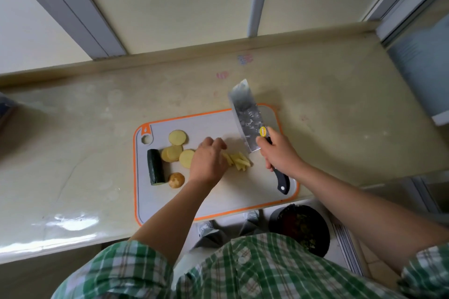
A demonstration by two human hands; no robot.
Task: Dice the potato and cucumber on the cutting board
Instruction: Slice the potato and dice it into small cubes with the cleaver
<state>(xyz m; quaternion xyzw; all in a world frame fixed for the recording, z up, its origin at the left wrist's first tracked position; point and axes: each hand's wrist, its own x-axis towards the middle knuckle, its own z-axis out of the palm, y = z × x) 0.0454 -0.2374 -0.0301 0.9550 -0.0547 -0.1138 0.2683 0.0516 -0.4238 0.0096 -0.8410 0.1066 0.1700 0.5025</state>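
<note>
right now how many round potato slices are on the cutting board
4 potato slices: one farthest back, two overlapping beside the cucumber, and one partly under the left hand. More may be hidden under that hand.

Beige countertop [315,104]; dark bin [274,219] on floor below.

My right grip [277,153] wraps the black handle of the cleaver [245,116]. The blade points away from me, and its tip passes the far edge of the cutting board [243,192]. My left grip [210,160] sits with fingers curled down at the left ends of the potato strips [239,161]; contact is hidden. To its left lie potato slices [177,137], a potato end piece [176,179] and the cucumber [155,167]. The board lies on the table [73,141].
</note>
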